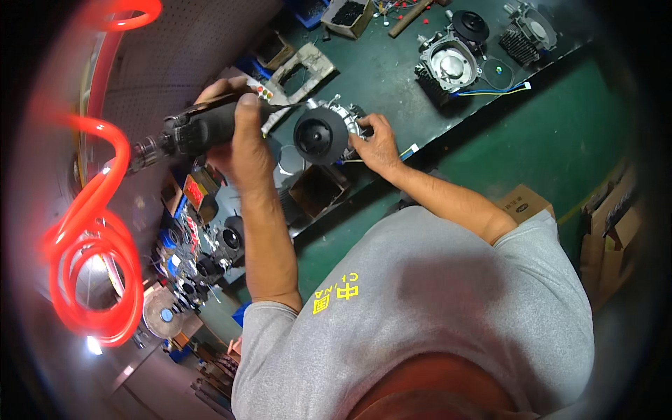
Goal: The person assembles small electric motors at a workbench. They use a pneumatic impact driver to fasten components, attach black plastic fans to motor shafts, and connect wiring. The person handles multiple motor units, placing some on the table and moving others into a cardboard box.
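Observation:
My left hand [248, 143] is closed around a black air screwdriver [203, 129], its thumb lying along the body. The screwdriver's thin bit points right and ends at the upper edge of a metal housing [344, 115]. A black round fan wheel [318, 135] sits on the near side of this housing. From the right, my right hand [380, 147] grips the housing's edge with thumb and fingers. Whether the bit touches a screw is too small to tell.
A red coiled hose [98, 280] hangs at the left. Two similar metal housings, one with a black wheel [470, 26], stand farther right on the green bench [392, 84]. Behind the work lies a cut-out metal block [304, 70]. Cardboard boxes [525, 203] stand on the floor.

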`<state>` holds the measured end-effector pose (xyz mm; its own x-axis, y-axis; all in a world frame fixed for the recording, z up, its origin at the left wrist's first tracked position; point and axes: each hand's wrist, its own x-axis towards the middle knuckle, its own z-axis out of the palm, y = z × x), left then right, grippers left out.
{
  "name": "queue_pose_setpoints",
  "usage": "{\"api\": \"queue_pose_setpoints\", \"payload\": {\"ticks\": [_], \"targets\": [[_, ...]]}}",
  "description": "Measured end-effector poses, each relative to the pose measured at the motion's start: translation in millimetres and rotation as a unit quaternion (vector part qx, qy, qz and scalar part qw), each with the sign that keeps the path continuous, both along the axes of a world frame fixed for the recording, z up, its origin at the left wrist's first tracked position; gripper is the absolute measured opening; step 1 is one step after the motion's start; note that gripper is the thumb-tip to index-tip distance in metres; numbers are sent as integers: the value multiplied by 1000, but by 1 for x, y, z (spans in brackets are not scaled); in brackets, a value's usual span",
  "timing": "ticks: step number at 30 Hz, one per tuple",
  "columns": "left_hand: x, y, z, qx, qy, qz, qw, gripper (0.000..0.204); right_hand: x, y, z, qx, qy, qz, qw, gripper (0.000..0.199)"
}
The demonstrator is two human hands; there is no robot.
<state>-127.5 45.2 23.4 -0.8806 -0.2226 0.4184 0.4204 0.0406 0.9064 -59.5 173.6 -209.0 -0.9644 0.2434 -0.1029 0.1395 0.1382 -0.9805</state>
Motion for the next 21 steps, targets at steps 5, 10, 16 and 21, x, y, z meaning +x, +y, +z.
{"api": "queue_pose_setpoints", "payload": {"ticks": [5, 10, 16, 21], "targets": [[39, -37, 14, -41, 14, 72, 996, 32, -3, 1, -1, 28, 50, -7, 998, 34], [90, -55, -12, 15, -41, 79, 996, 38, -5, -2, -7, 40, 68, -9, 997, 34], [114, -47, -41, 96, -42, 91, 990, 40, -5, -1, -6, 45, 52, 2, 998, 33], [118, -48, -50, 112, -56, 103, 987, 37, -4, 0, -3, 48, 49, 12, 998, 33]]}}
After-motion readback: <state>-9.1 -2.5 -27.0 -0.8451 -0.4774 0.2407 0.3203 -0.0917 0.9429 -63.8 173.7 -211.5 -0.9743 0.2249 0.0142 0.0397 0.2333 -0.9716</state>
